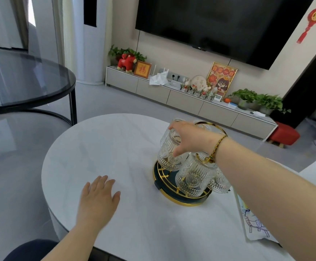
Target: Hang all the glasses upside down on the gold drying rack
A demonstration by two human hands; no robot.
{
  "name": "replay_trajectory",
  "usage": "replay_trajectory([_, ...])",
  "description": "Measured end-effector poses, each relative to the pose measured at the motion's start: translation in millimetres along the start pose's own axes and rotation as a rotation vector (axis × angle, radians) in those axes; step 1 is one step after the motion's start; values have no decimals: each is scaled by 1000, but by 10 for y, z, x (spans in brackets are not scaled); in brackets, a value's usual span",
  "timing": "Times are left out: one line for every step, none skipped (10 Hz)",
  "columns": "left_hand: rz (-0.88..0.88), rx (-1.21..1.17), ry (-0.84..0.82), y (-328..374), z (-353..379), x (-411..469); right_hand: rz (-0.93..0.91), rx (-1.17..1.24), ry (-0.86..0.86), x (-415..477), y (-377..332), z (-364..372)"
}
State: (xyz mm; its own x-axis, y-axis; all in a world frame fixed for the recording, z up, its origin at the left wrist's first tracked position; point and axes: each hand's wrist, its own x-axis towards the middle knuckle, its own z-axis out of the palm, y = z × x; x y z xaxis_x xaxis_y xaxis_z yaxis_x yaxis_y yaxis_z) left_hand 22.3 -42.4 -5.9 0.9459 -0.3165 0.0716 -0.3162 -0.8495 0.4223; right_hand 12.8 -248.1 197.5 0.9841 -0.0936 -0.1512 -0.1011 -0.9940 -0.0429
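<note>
the right hand (188,137) grips an upside-down glass (169,151) hanging on the gold drying rack (181,187), other glasses just beneath its wrist. the left hand (98,200) lies open, flat on the white table (106,147), well apart.

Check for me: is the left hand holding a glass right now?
No, the left hand lies flat and empty on the white table, while the right hand grips a glass on the rack.

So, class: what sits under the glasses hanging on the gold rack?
Under the glasses lies the gold rack's round dark tray with gold rim and gold bars, on the white table. The glasses and right hand cover the tray's middle.
</note>
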Motion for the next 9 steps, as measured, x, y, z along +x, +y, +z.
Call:
replay_trajectory([-2, 10, -2, -1, 1, 6, 8, 9, -9, 35, -5, 60])
replay_trajectory([-4, 9, -7, 0, 1, 10, 12, 28, -14, 45, 18, 106])
replay_trajectory([-4, 15, -8, 4, 0, 12, 5, 33, -18, 39, 43, 123])
replay_trajectory([-5, 18, -5, 10, -2, 5, -5, 33, -18, 33, 56, 148])
replay_trajectory([-9, 13, -2, 16, -10, 2, -3, 56, -8, 12, 56, 181])
replay_trajectory([-9, 20, -2, 19, -17, 6, -7, 96, 16, -18, 69, 209])
replay_trajectory([-17, 11, -10, 27, -25, -7, -15, 121, 55, -99, 73, 217])
replay_trajectory([-31, -29, -9, 52, -24, 7, -15, 193, 117, -217, 105, 220])
replay_trajectory([12, -75, 16, 156, 9, -52, -24, 283, 247, -453, 111, 215])
